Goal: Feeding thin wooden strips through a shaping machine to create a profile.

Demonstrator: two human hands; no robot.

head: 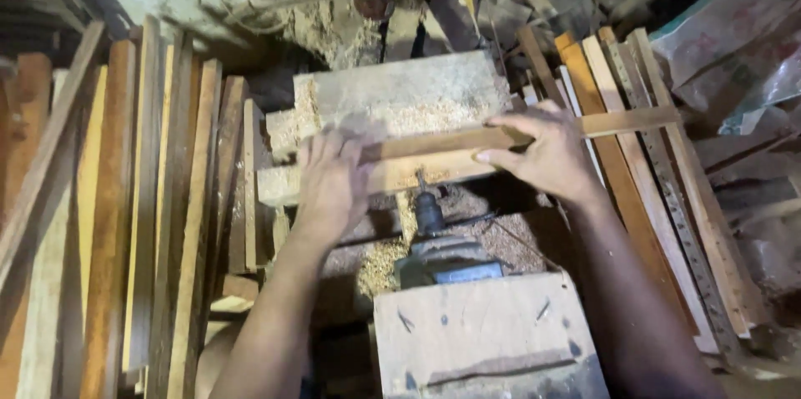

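Note:
A long, narrow wooden strip lies across a sawdust-covered wooden block in the middle of the view. My left hand presses flat on the strip's left part, fingers spread. Over the strip's right part my right hand curls its fingers around the wood. The strip's right end sticks out past my right hand. Just below the strip a dark metal spindle rises from a grey motor housing.
Many wooden planks stand on edge at the left. More slats lean at the right, beside plastic sacks. A wooden box sits in front of the motor. Sawdust covers the surfaces.

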